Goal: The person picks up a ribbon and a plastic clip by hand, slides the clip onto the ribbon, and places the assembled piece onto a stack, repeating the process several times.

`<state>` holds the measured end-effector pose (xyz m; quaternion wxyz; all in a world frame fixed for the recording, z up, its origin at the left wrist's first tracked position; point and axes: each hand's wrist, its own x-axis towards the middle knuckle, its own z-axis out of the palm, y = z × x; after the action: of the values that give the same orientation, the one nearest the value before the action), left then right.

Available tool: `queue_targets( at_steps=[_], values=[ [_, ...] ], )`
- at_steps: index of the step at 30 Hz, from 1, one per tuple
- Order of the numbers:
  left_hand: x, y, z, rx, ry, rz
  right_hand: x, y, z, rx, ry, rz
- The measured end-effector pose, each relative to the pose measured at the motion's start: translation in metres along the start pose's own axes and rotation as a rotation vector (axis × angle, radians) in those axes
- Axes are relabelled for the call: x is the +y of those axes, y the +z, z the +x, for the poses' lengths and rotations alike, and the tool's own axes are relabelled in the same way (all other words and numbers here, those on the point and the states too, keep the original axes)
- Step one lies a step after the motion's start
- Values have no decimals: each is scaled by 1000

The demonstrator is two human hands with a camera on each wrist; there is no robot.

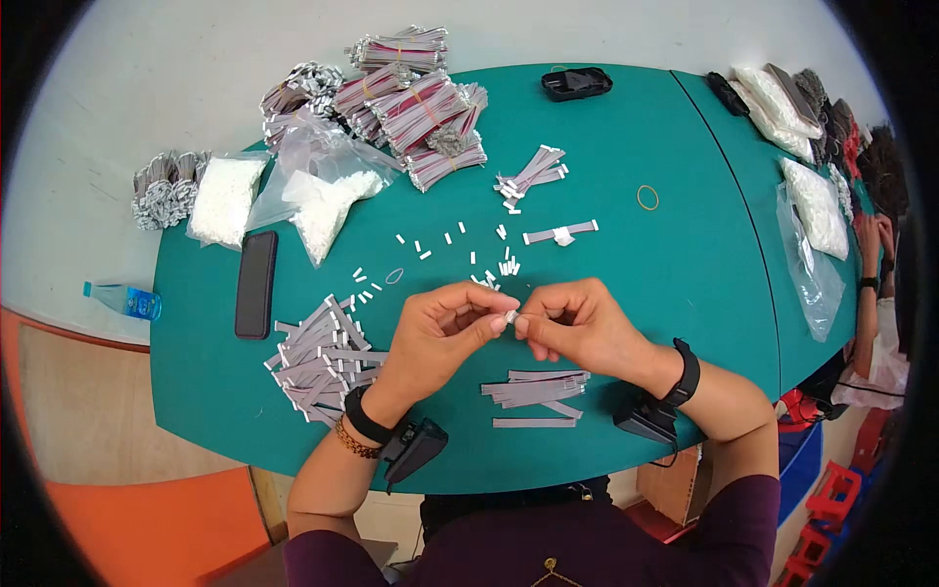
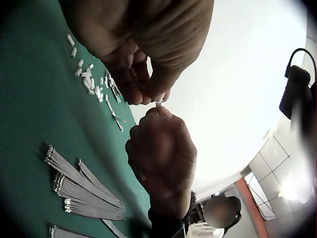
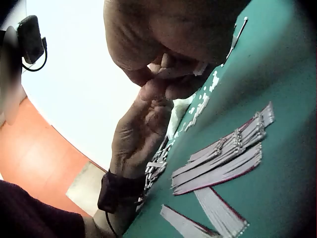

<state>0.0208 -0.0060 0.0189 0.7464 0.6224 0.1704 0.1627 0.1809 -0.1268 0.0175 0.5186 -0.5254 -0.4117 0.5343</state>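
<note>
Over the middle of the green table [image 1: 626, 411], both hands meet fingertip to fingertip. My left hand [image 1: 442, 328] pinches a small white connector [image 1: 511, 316] between thumb and fingers. My right hand [image 1: 585, 328] pinches from the other side; in the right wrist view, a pale ribbon cable [image 3: 200, 68] with a white end shows among its fingers, mostly hidden. Below the hands lies a neat row of grey ribbon cables [image 1: 533, 389]. Loose white connectors [image 1: 509, 266] are scattered just beyond the fingertips. A larger heap of ribbon cables [image 1: 318, 362] spreads beside the left forearm.
Bundled cables [image 1: 421, 108] pile up at the back, near bags of white connectors [image 1: 225, 201]. A phone [image 1: 256, 284] lies left, with a bottle [image 1: 122, 299] beyond it. A black case [image 1: 577, 83] and rubber band [image 1: 648, 198] lie farther back. Another person's arm [image 1: 869, 284] is at right.
</note>
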Motion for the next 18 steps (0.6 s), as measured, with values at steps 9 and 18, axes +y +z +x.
queue_targets(
  at_steps=[9, 18],
  values=[
    [0, -2, 1, -26, 6, -36, -3, 1, 0, 6, 27, 31],
    [-1, -3, 0, -23, 103, 126, -6, 2, -2, -32, 35, 31]
  ],
)
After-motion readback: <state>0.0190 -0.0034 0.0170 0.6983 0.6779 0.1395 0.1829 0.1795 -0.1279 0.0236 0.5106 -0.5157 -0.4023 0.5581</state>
